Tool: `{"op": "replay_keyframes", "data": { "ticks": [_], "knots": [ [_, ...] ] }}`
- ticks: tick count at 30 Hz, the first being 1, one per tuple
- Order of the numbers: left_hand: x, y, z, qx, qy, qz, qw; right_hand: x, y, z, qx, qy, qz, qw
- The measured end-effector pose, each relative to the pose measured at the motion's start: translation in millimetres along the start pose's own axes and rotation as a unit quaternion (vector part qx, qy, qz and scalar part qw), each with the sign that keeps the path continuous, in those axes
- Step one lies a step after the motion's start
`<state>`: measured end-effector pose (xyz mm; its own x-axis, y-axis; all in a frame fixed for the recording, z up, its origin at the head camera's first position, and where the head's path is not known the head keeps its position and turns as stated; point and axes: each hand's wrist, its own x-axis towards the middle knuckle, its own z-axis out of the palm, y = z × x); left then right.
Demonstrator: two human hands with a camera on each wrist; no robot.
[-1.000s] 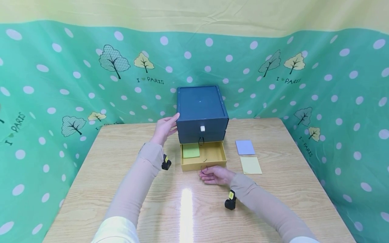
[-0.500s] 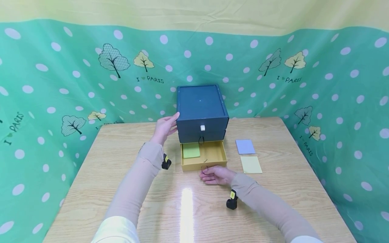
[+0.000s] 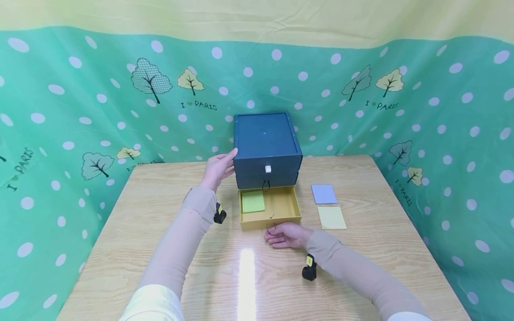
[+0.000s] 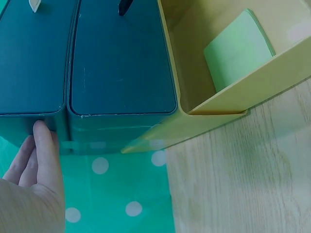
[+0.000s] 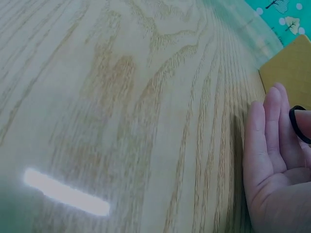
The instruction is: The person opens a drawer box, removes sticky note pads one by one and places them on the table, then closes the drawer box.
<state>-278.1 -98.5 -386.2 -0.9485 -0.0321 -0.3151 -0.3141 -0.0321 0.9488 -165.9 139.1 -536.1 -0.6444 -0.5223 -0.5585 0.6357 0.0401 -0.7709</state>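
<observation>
A dark blue drawer box (image 3: 265, 136) stands at the back of the table, with its yellow bottom drawer (image 3: 271, 222) pulled out. In the drawer's back left part lies a green sticky note pad (image 3: 253, 203). My left hand (image 3: 217, 171) rests straight fingers against the box's left side, near its top front corner; the left wrist view shows these fingers (image 4: 44, 150) on the upper tier. At the drawer's front my right hand (image 3: 287, 235) pinches a black loop pull (image 5: 293, 122) between thumb and fingers. The other right fingers (image 5: 258, 141) extend loosely below the loop.
A blue sticky note pad (image 3: 324, 194) and a pale yellow one (image 3: 332, 218) lie on the wooden table (image 3: 160, 200) right of the drawer. The upper tiers carry a white pull tab (image 3: 268, 169) and a black loop (image 3: 265, 184). A polka-dot curtain (image 3: 176, 120) encloses the table's back and sides.
The yellow drawer has slid slightly farther out toward me, carrying the green pad. My right hand has moved back with the loop. The left hand has stayed on the box's side.
</observation>
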Motion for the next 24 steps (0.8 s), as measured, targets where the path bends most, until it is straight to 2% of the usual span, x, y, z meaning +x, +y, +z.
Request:
{"op": "replay_keyframes", "data": {
  "ticks": [14,24],
  "knots": [
    [0.7,-0.6,-0.3,0.001,0.003,-0.002,1.0000,-8.7,8.7,7.8,0.028,0.009,-0.016,0.9994],
    [1.6,-0.7,-0.2,0.001,0.002,-0.002,1.0000,-14.3,9.7,9.1,0.030,0.002,-0.003,0.9995]
  ]
}}
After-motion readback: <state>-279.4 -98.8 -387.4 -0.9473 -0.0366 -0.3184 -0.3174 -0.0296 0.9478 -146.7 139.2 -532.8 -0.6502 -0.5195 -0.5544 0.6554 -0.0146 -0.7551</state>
